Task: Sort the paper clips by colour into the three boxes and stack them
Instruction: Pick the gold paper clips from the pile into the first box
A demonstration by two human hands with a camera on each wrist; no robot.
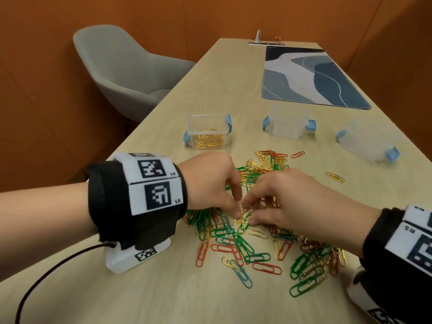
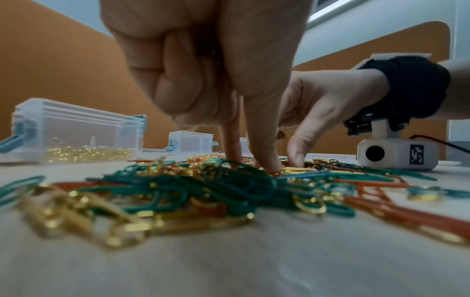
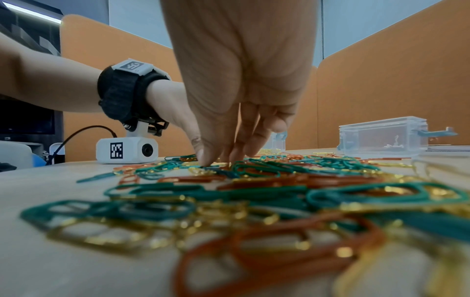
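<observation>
A mixed pile of green, red and gold paper clips [image 1: 247,239] lies spread on the wooden table. My left hand [image 1: 238,210] reaches into its middle, thumb and forefinger tips down on a gold clip and the other fingers curled, as the left wrist view [image 2: 254,166] shows. My right hand [image 1: 249,212] meets it from the right, its thumb and fingertips [image 3: 221,160] closing on gold clips in the same spot. Behind the pile stand three clear boxes with blue latches: the left box [image 1: 208,116] holds gold clips, while the middle box [image 1: 287,122] and right box [image 1: 369,141] look empty.
A blue patterned desk mat [image 1: 311,78] lies at the far end of the table, and a grey chair [image 1: 126,73] stands off the left edge. One red clip [image 1: 298,154] and one gold clip [image 1: 335,177] lie apart near the boxes. A black cable [image 1: 46,272] trails from my left wrist.
</observation>
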